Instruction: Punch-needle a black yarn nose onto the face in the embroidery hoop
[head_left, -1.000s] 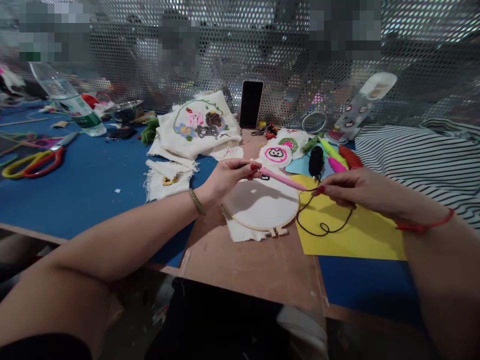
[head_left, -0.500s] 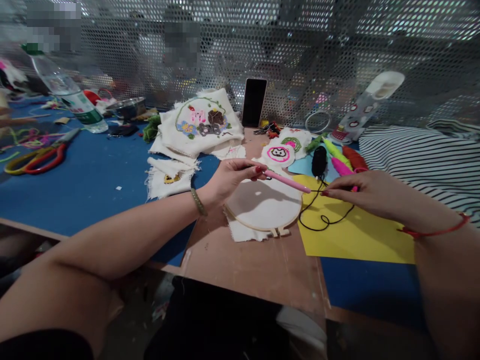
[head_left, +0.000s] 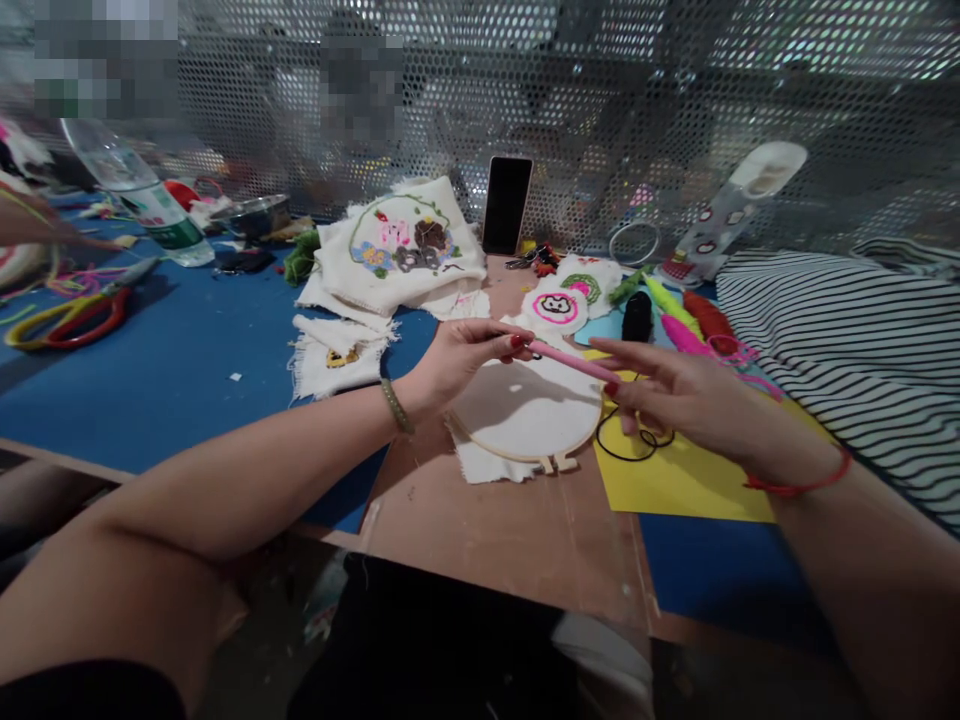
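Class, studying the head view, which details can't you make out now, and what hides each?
All in the head view:
- Left end of the pink tool: covered by the left hand.
- Part of the black thread: behind the right hand.
- Upper-left rim of the hoop: behind the left hand.
- Small print on the bottle: blurred.
- Another person's arm: cut off by the left edge.

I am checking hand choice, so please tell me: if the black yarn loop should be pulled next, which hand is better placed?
Probably the right hand: it is close to the black yarn, above the yellow sheet. The left hand is farther away and grips the pink tool.
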